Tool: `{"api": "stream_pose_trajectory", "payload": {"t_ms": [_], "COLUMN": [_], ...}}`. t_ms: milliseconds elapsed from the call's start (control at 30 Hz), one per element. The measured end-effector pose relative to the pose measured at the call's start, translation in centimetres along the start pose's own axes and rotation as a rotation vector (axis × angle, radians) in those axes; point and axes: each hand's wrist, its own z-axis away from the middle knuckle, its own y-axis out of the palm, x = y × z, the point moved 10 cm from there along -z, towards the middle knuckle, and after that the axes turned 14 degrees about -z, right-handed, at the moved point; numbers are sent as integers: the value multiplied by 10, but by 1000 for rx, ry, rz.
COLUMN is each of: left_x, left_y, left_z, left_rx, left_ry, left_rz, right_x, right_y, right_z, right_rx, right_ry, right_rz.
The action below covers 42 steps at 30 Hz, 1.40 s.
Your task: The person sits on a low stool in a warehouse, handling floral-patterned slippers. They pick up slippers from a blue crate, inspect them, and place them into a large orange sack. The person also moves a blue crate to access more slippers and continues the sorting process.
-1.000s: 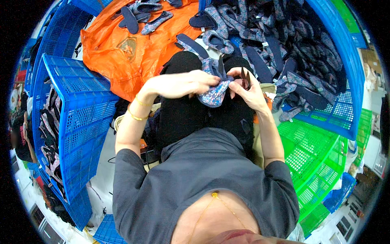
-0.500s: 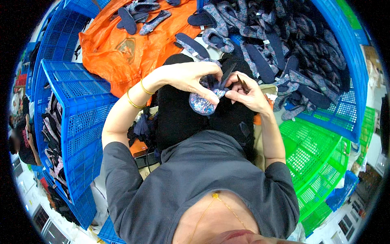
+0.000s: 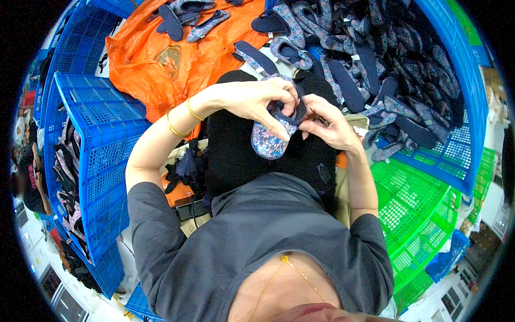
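A floral blue slipper [image 3: 271, 141] with a dark navy lining lies over my lap, its rounded toe toward me. My left hand [image 3: 260, 104] is closed on it, thumb on the upper and fingers at the opening. On the other side, my right hand [image 3: 330, 124] pinches the slipper's dark edge. A bit of a dark tool [image 3: 324, 121] shows between the fingers of my right hand; most of it is hidden. My black-clad knees [image 3: 230, 145] are under the slipper.
Many matching slippers [image 3: 375, 70] are heaped ahead and to the right, inside a blue crate wall [image 3: 475, 107]. Orange sheeting [image 3: 198, 64] lies ahead left with a few slippers on it. Blue crates [image 3: 110, 172] stand at left, green crates [image 3: 413, 198] at right. Another person [image 3: 32, 182] is far left.
The dark pointed blades that stood out by the slipper no longer show there. The slipper's toe has turned and shows more floral upper; my right fingers now pinch its dark edge.
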Motion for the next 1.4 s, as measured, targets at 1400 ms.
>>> {"api": "stream_pose_trajectory", "payload": {"t_ms": [1400], "left_x": [-36], "left_y": [-55], "left_z": [17], "left_rx": [-458], "left_ry": [-121], "left_rz": [-270], "right_x": [81], "right_y": [31], "right_z": [-7], "right_rx": [-179], "right_ry": [7], "right_rz": [929]}}
